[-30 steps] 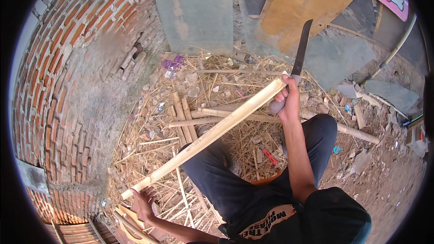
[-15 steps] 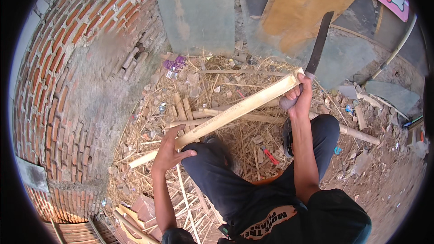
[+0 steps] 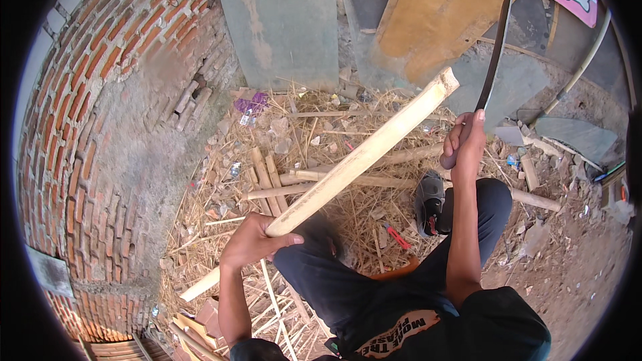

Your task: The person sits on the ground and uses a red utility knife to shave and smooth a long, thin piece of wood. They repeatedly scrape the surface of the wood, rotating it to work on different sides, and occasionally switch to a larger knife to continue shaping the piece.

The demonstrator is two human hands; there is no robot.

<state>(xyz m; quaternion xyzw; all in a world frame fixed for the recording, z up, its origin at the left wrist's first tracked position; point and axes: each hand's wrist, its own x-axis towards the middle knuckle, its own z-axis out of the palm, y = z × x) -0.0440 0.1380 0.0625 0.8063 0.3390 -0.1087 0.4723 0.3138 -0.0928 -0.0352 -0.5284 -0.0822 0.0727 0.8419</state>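
Observation:
My left hand is wrapped round a long split bamboo piece near its lower end. The piece slants up to the right across my body, with its cut far end in the air. Behind my hand and wrist, its pale tail comes out at the lower left. In my right hand a machete is gripped by its handle. The dark blade points up and stands apart from the bamboo, to the right of its far end.
Straw and scraps cover the ground round my feet. Bamboo poles and short strips lie below the held piece. Red-handled pliers rest between my legs. A brick wall rises at left; boards lean at the back.
My right hand has left the bamboo's far end and moved right with the machete, raising the blade. The bamboo's far end has tilted upward in my left hand.

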